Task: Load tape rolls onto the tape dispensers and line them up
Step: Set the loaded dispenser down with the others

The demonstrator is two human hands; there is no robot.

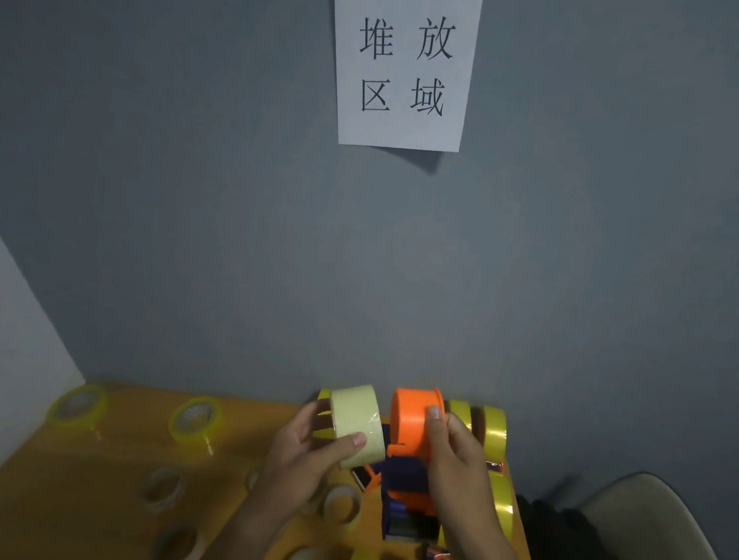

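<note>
Step in hand, by my read: loading one roll onto one dispenser, roll not yet on the hub. Landmark = the orange hub (415, 421) of the dispenser, held up mid-frame above the counter (55, 511). Far left of the hub, near the wall, two clear yellow-tinted rolls (79, 405) stand on the counter; closer to the hub but lower, several pale rolls (163, 486) lie flat, blurred. Just left of the hub, the left hand (306, 452) has its grip closed round the cream tape roll (358, 426), thumb across the outer face, fingers behind; roll is upright, core facing sideways toward the hub, close beside it w/ a narrow gap, not touching as far as I can tell. Roll looks wide, pale cream, matte, a shiny wrinkle near the loose tape end. At the hub itself, the right hand (453, 459) pinches the orange drum, thumb on the front; dark blue/orange dispenser body (408, 491) hangs below it. Right of the hub and behind it, loaded yellow rolls (495, 432) sit in a row; more lie below the hub at the frame's bottom edge. Next move prob. needs core lined up w/ the hub axis, then slid on sideways while the right hand steadies the dispenser.
</note>
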